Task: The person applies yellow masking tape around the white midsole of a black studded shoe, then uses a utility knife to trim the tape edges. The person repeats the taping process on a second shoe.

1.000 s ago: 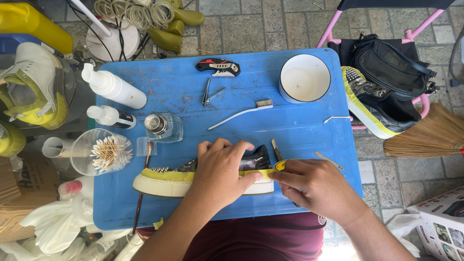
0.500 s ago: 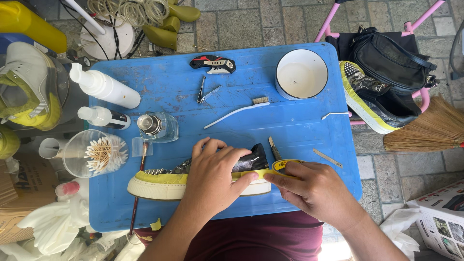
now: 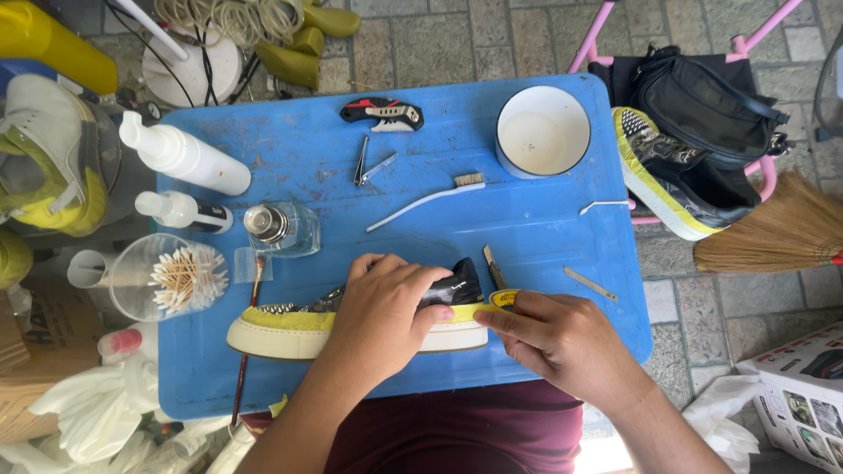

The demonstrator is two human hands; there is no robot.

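The shoe [image 3: 290, 326] lies on its side at the near edge of the blue bench [image 3: 544, 254]. The left hand [image 3: 386, 312] presses down on its upper, fingers curled over it. The right hand [image 3: 562, 338] pinches a yellow tube [image 3: 503, 299] at the heel. This looks like gluing the sole; next calls for a steady squeeze along the seam.

1. Left hand [image 3: 386, 307]: palm down, fingers curled and pressing, knuckles toward 12 o'clock; forearm runs off toward 7 o'clock.
2. Right hand [image 3: 566, 342]: just beside it at 3 o'clock, fingertips pinched toward 9 o'clock; forearm leaves toward 5 o'clock.
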